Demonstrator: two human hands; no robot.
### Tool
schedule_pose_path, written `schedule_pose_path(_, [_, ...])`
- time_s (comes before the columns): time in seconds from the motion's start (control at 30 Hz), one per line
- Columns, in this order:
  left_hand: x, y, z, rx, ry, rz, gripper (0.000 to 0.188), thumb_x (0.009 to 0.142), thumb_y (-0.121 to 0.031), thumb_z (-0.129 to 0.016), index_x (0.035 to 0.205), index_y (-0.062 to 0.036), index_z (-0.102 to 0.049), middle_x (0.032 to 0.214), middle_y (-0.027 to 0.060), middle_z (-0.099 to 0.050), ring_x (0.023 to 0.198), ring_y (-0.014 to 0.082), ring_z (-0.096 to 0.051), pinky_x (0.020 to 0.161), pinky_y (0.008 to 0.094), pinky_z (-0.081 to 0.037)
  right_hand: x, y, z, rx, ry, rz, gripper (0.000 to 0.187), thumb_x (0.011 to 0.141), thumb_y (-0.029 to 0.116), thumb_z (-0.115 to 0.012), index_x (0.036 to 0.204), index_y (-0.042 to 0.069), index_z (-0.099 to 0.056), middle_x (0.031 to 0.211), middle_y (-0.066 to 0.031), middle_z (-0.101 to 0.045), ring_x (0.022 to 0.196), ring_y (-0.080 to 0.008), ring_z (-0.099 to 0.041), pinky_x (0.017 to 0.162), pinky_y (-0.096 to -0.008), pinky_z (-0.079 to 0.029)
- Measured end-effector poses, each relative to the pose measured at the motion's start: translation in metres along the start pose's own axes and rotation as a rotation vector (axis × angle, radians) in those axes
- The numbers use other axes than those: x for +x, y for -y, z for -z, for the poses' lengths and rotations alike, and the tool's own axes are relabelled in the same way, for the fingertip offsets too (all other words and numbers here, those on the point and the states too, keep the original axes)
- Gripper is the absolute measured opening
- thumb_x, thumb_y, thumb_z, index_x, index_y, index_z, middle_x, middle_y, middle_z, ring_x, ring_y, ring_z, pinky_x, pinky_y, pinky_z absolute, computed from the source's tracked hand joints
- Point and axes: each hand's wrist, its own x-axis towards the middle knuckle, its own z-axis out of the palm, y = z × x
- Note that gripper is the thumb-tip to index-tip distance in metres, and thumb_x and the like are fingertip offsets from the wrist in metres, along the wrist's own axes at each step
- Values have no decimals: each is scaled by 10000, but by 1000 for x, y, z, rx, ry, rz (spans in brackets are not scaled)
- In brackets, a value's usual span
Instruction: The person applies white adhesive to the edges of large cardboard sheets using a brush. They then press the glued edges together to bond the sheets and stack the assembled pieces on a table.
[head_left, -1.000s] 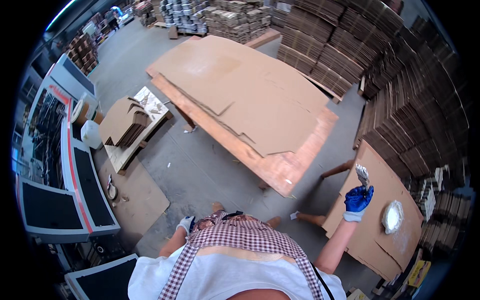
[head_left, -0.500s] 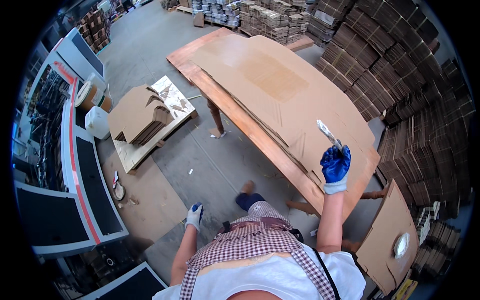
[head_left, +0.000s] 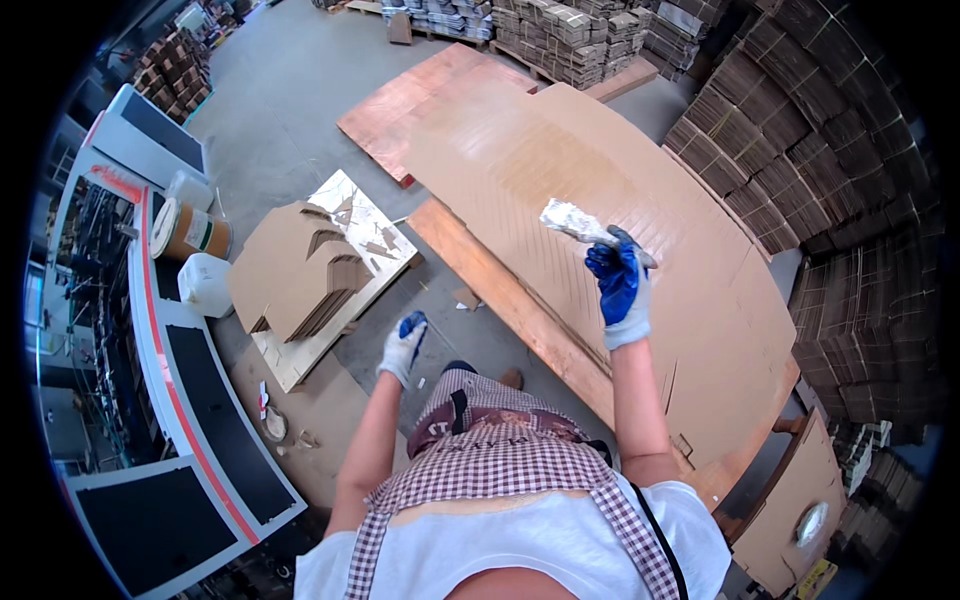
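My right hand [head_left: 622,288], in a blue-and-white coated glove, is closed round the handle of a brush [head_left: 578,220]. The wide brush head is caked in a shiny whitish coat and points left, held above a large cardboard sheet [head_left: 700,300]. That sheet lies on a stack on the long wooden table [head_left: 520,300], with a wet-looking brownish patch near its far part. My left hand [head_left: 404,345], gloved the same way, hangs left of the table with its fingers curled; nothing shows in it.
To the left, cut cardboard sheets [head_left: 290,265] lie on a low pallet [head_left: 395,262]. A tub [head_left: 190,232] and a white canister [head_left: 205,285] stand beside a long machine [head_left: 205,380]. Bundled cardboard stacks [head_left: 860,320] line the right. A cardboard piece [head_left: 775,530] with a shiny oval object is lower right.
My right hand has moved left and farther over the sheet, with the brush head now turned left. My left hand has risen slightly. My body and view have shifted along the table.
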Motion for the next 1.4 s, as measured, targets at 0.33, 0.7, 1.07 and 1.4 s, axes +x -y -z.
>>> schedule_pose_path(0.33, [324,-109,44,-248,52,-25,614,833,-107,-699,1359,1,-400,1252,103,-528,1058,155,-563,906,260,-463,136,-80,-67,-282,-227,93,262,929,102,-519,1164,2,-576,972,-79,-641,805,-149,-629,756,-289,-534])
schedule_pose_path(0.7, [544,-136,22,-314,681,457,518,885,-136,-616,1356,-62,-412,1237,78,-568,1067,171,-575,916,299,-458,266,-164,-125,-452,-439,23,273,921,65,-503,1170,-29,-563,1076,-100,-623,885,-168,-619,820,-310,-522])
schedule_pose_path(1.07, [539,-155,-2,-414,737,511,520,795,-88,-715,1255,24,-500,1111,114,-629,961,205,-638,845,326,-522,320,-206,-121,-508,-523,7,287,912,67,-534,1182,-26,-559,1065,-99,-632,890,-178,-633,802,-311,-529])
schedule_pose_path(1.4, [545,-151,0,-322,716,497,532,753,-118,-755,1212,38,-535,1054,110,-653,897,190,-651,794,304,-530,378,-290,-145,-685,-655,-175,302,835,81,-662,1113,-27,-615,1047,-73,-662,936,-152,-623,869,-269,-476])
